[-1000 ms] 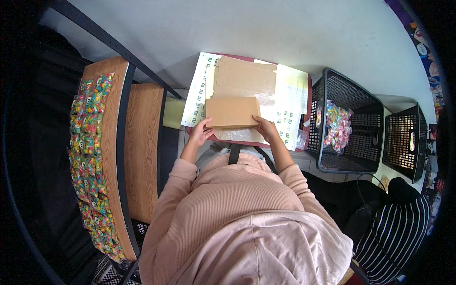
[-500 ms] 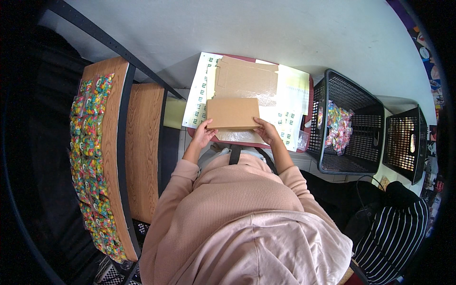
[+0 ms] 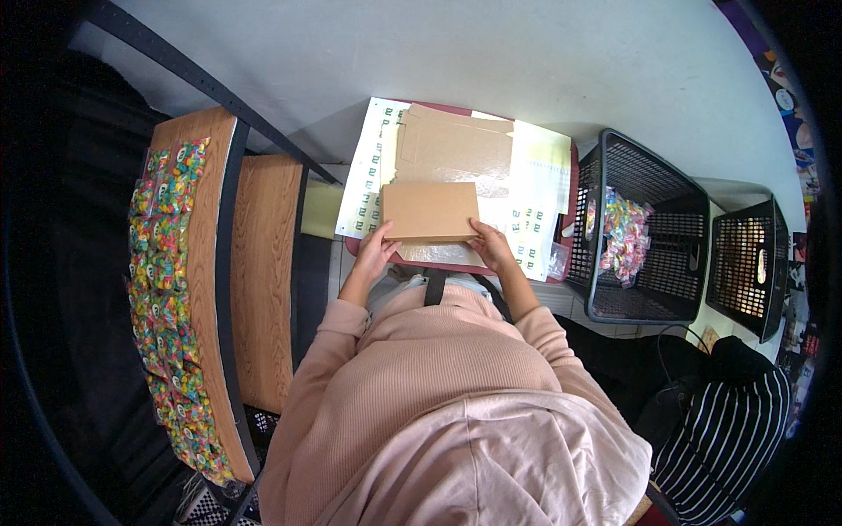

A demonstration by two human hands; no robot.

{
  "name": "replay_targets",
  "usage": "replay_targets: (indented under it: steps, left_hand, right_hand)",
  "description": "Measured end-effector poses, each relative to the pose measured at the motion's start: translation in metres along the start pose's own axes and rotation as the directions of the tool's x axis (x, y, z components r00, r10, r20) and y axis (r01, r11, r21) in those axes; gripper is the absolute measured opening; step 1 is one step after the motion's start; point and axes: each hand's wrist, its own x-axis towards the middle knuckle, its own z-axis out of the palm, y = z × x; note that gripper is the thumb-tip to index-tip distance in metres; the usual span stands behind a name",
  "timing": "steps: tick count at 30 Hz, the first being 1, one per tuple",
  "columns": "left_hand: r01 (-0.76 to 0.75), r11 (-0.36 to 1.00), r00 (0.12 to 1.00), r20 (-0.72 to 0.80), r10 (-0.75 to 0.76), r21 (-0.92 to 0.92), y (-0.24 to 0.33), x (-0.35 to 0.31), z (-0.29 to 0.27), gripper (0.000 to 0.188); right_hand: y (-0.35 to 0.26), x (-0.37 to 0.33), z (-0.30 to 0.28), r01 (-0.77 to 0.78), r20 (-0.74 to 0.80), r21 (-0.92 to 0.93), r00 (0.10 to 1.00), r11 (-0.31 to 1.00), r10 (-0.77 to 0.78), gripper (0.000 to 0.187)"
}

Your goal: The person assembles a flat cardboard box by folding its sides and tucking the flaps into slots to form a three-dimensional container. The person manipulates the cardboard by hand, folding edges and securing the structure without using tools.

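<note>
A closed brown cardboard box (image 3: 430, 209) sits in front of me over the small table. My left hand (image 3: 378, 251) grips its near left corner, and my right hand (image 3: 491, 245) grips its near right corner. Part of the fingers of each hand is hidden by the box. Just beyond the box lies a flat, unfolded cardboard sheet (image 3: 456, 145) with a shiny surface. Printed white paper (image 3: 364, 180) covers the table under both.
At the right stands a black plastic crate (image 3: 653, 149) with wrapped candies (image 3: 624, 235), and a smaller black crate (image 3: 745, 237) beside it. Left, a wooden shelf (image 3: 206, 289) carries rows of colourful candy bags (image 3: 171, 302). A striped black cloth (image 3: 728, 447) is at the lower right.
The near edge of the box has tilted slightly, showing a little more of its front side. Both hands keep their hold at the corners.
</note>
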Motion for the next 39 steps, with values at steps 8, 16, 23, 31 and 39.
replay_targets:
  steps: [8,16,23,31,39]
  left_hand:
    - [0.0,1.0,0.997,0.071,-0.001,0.011,-0.003,0.004,-0.011,0.038]
    - [-0.024,0.999,0.998,0.065,0.022,0.03,0.0,-0.001,-0.008,0.033]
    - [0.03,0.998,0.997,0.077,-0.026,-0.052,-0.002,0.009,-0.011,0.035]
    - [0.016,0.993,0.991,0.134,0.0,-0.113,-0.008,0.02,-0.017,0.036]
    - [0.01,0.994,0.98,0.196,0.012,-0.11,-0.009,0.021,-0.019,0.029]
  right_hand:
    - [-0.002,-0.001,0.001,-0.001,0.007,-0.053,1.0,0.999,0.002,0.033]
    - [-0.002,0.0,0.001,0.028,0.027,-0.083,0.999,0.996,-0.025,0.037]
    - [-0.008,-0.014,0.016,0.055,-0.008,-0.062,0.998,0.997,-0.056,0.038]
    - [-0.003,-0.003,0.007,0.063,0.006,-0.082,0.998,0.995,-0.063,0.037]
    - [0.009,0.002,0.0,0.261,-0.102,-0.774,0.848,0.577,-0.52,0.051]
